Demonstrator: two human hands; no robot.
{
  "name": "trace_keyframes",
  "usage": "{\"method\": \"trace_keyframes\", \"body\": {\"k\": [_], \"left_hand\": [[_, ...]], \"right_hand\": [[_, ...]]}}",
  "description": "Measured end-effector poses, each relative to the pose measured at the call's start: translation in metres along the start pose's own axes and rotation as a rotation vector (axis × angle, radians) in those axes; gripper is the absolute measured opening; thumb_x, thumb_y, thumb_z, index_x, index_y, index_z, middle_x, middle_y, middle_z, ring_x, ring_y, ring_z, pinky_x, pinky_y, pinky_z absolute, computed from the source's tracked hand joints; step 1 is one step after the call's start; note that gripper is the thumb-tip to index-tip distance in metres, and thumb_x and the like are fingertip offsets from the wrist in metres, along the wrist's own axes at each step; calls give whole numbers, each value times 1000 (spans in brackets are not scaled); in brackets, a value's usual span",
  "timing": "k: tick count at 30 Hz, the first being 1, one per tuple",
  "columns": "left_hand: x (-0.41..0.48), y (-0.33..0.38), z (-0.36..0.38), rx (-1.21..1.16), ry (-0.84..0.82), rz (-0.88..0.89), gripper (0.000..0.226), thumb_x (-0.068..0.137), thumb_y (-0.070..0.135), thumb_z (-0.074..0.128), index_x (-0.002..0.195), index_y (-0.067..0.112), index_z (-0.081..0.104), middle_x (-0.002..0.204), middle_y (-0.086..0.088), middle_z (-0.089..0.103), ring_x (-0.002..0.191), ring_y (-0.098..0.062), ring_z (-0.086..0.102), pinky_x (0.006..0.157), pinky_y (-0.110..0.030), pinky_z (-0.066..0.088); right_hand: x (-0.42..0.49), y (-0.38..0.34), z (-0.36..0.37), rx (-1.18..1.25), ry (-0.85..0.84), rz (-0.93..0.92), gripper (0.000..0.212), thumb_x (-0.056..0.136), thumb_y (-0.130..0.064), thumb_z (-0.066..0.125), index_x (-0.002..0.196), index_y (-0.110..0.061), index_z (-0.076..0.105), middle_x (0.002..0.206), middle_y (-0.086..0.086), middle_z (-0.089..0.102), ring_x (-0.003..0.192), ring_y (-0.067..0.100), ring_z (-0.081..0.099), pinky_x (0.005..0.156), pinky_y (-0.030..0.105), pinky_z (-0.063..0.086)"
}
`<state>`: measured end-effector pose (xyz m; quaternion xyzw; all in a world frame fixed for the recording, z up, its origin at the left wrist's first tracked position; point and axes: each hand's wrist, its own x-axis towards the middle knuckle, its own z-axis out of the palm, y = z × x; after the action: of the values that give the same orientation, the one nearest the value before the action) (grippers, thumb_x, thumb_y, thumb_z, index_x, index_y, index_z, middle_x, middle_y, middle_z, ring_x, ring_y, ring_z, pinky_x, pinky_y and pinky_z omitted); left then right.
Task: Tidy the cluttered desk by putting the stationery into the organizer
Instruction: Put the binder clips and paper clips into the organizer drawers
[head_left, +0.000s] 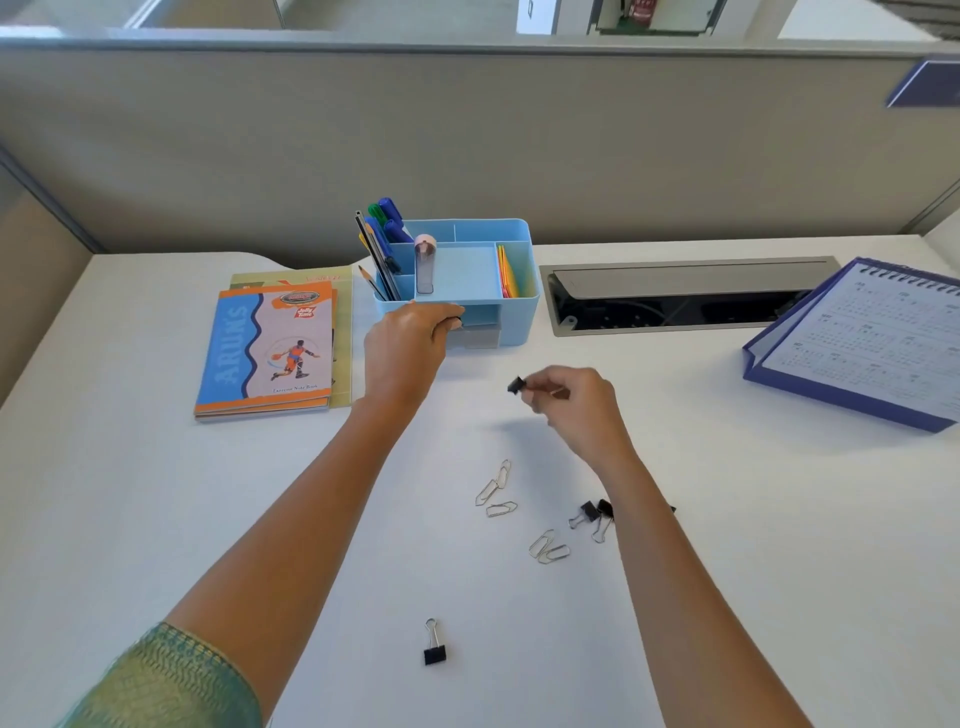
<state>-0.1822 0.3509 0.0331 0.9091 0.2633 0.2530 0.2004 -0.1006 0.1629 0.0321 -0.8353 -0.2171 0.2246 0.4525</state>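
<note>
A light blue organizer (519, 312) stands at the back of the white desk, with pens, pencils, a pink-capped tube and coloured sticky notes in its compartments. My left hand (405, 348) is at its front, fingers closed around a small dark thing at the partly open drawer (480, 335). My right hand (574, 400) hovers over the desk and pinches a black binder clip (516, 385). Loose on the desk lie several silver paper clips (496, 486), two black binder clips (595, 517) beside my right forearm, and one more binder clip (434, 647) near the front.
A stack of notebooks (270, 348) lies left of the organizer. A recessed cable tray (675, 296) is set into the desk on the right. A blue desk calendar (872, 343) stands at the far right. A grey partition wall runs behind.
</note>
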Motion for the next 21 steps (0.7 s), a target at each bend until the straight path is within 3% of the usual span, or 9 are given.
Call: {"method": "trace_keyframes", "body": {"k": [4, 8, 11, 15, 18, 21], "left_hand": [[-2, 4, -1, 67, -38, 1, 26, 95, 24, 59, 118, 20, 69, 121, -9, 68, 112, -28, 63, 82, -40, 58], [-5, 5, -1, 53, -37, -39, 28, 94, 25, 59, 121, 21, 67, 123, -11, 66, 111, -31, 63, 81, -40, 57], [-3, 8, -1, -117, -10, -117, 27, 93, 26, 61, 118, 20, 69, 121, -6, 68, 112, -25, 62, 87, -30, 52], [0, 17, -4, -378, -7, -194, 25, 91, 23, 65, 112, 14, 72, 109, -3, 73, 98, -16, 66, 89, -22, 50], [3, 20, -5, -482, 3, -255, 26, 90, 20, 67, 114, 13, 70, 104, -2, 74, 90, -11, 67, 86, -20, 53], [8, 21, -7, -526, 17, -281, 20, 87, 18, 70, 106, 12, 73, 97, -2, 73, 80, -6, 67, 77, -12, 54]], "right_hand": [[21, -29, 4, 122, 48, -21, 15, 85, -7, 68, 98, -9, 73, 85, 5, 70, 71, 18, 66, 62, 24, 58], [41, -49, 11, 167, 56, -8, 19, 86, -5, 67, 104, -3, 72, 98, 12, 68, 74, 20, 66, 66, 26, 59], [49, -61, 17, 211, 48, 22, 11, 83, -3, 70, 94, -4, 72, 95, 11, 67, 73, 23, 68, 68, 29, 61], [53, -68, 21, 336, 14, 56, 10, 82, 1, 70, 92, -1, 70, 87, 8, 66, 71, 23, 69, 67, 27, 61], [53, -69, 19, 397, -27, 57, 14, 83, -1, 70, 97, 1, 71, 100, 14, 68, 85, 27, 70, 74, 31, 61], [53, -70, 20, 465, -57, 72, 12, 83, 0, 70, 95, -1, 72, 101, 13, 69, 85, 24, 70, 72, 28, 61]]}}
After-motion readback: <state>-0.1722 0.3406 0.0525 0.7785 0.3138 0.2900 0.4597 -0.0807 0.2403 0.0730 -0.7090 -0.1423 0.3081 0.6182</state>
